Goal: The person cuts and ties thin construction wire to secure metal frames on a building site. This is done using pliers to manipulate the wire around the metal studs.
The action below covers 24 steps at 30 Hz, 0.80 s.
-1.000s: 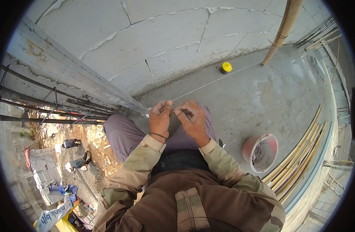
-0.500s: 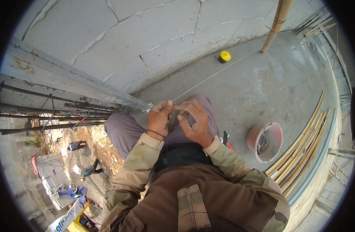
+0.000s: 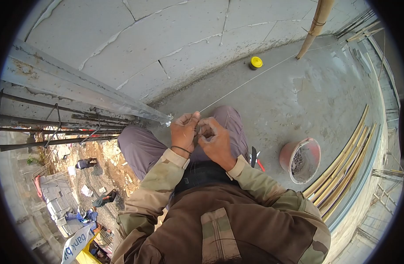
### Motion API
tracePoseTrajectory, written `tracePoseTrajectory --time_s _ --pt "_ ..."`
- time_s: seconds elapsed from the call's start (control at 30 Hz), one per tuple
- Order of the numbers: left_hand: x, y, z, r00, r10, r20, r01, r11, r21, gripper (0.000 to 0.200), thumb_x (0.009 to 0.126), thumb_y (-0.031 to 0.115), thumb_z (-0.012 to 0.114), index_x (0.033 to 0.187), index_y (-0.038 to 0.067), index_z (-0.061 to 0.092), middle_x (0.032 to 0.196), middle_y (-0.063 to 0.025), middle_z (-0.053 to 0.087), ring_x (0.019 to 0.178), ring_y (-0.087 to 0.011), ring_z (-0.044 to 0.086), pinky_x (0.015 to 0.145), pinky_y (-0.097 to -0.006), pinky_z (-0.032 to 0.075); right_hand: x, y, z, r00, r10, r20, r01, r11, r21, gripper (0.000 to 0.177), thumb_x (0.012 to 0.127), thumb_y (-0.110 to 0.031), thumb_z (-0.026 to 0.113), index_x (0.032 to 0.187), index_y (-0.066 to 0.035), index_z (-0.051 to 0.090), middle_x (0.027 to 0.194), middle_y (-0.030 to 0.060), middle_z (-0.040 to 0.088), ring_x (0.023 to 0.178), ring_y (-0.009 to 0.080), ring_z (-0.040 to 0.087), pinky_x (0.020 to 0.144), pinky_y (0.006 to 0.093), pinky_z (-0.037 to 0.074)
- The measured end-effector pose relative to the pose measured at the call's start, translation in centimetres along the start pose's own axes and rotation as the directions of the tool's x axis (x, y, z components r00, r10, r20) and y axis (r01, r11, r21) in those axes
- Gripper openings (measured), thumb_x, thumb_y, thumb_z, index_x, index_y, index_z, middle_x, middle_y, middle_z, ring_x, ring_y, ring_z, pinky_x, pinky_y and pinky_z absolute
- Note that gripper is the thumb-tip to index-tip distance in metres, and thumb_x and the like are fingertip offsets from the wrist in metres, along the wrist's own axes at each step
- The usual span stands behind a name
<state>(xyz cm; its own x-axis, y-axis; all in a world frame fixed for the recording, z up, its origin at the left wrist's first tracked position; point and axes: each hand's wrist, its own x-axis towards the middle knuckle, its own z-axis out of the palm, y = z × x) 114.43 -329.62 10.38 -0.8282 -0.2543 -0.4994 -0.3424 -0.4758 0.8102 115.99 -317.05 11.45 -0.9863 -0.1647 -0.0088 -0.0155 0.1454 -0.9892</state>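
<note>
A thin pale string (image 3: 248, 82) stretches taut from my hands across the floor toward the far right corner. My left hand (image 3: 184, 131) is closed, thumb and forefinger pinching the string near its end. Right beside it, my right hand (image 3: 216, 140) is closed too, its fingertips pinched at the string; the short end between them is too fine to follow. Both hands are above my lap, close to the lower end of a grey metal post (image 3: 153, 113) on the left. Red-handled pliers or snips (image 3: 259, 163) lie by my right thigh.
A pinkish bucket (image 3: 304, 162) with grey mortar residue stands at right, beside bamboo strips (image 3: 343, 176). A yellow-lidded pot (image 3: 255, 63) and a bamboo pole (image 3: 315, 31) stand near the block wall (image 3: 175, 39). At left, rebar (image 3: 56, 119) borders a drop, with people below.
My right hand has come in against the left, its spread fingers now pinched together. The left hand has shifted only slightly. More of the red-handled tool shows.
</note>
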Motion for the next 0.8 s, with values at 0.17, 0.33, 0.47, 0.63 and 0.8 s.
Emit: tracePoseTrajectory --time_s 0.17,0.33,0.47,0.63,0.8 --pt "0.3 0.6 -0.2 0.997 -0.075 0.018 0.076 0.997 -0.012 0.019 0.094 0.019 0.076 0.094 0.002 0.069 0.079 -0.0055 0.069 0.060 -0.0094 0.061 0.049 -0.0212 0.042 0.1 -0.9 -0.6 0.980 -0.197 -0.012 0.192 0.968 -0.162 0.023 0.077 0.003 0.070 0.099 -0.001 0.070 0.083 0.0146 0.070 0.070 0.0294 0.070 0.064 0.0362 0.053" --pt "0.5 1.1 -0.6 0.989 -0.132 0.072 0.129 0.991 0.045 0.024 0.096 0.026 0.074 0.095 0.002 0.070 0.084 -0.0085 0.073 0.061 -0.0114 0.064 0.049 -0.0207 0.042 0.6 0.7 -0.9 0.953 -0.301 0.036 0.300 0.921 -0.247 0.016 0.083 0.002 0.070 0.099 0.000 0.069 0.090 0.0192 0.071 0.077 0.0383 0.070 0.066 0.0395 0.055" --pt "0.3 1.7 -0.6 0.980 -0.153 0.130 0.154 0.988 -0.001 0.027 0.096 0.028 0.074 0.098 0.001 0.070 0.090 -0.0091 0.074 0.067 -0.0113 0.066 0.049 -0.0199 0.043 1.0 0.6 -1.1 0.973 -0.229 0.035 0.232 0.962 -0.147 0.013 0.086 0.001 0.069 0.099 0.001 0.068 0.093 0.0198 0.072 0.079 0.0352 0.072 0.068 0.0386 0.056" --pt "-1.1 4.9 -0.7 0.905 -0.354 0.236 0.375 0.925 -0.053 0.028 0.097 0.026 0.073 0.112 0.002 0.071 0.103 -0.0061 0.074 0.085 -0.0101 0.068 0.059 -0.0200 0.047 1.1 1.2 -1.5 0.992 -0.125 0.022 0.126 0.990 -0.058 0.010 0.089 -0.001 0.070 0.098 0.001 0.067 0.091 0.0190 0.072 0.080 0.0298 0.075 0.069 0.0377 0.056" --pt "0.6 3.7 -3.0 0.892 -0.323 0.316 0.291 0.946 0.145 0.028 0.097 0.022 0.073 0.117 0.003 0.070 0.105 -0.0047 0.075 0.086 -0.0099 0.068 0.068 -0.0217 0.053 0.7 0.8 -1.4 0.973 -0.224 0.059 0.231 0.959 -0.164 0.008 0.091 0.001 0.067 0.099 0.000 0.065 0.085 0.0154 0.072 0.075 0.0247 0.073 0.066 0.0340 0.055"
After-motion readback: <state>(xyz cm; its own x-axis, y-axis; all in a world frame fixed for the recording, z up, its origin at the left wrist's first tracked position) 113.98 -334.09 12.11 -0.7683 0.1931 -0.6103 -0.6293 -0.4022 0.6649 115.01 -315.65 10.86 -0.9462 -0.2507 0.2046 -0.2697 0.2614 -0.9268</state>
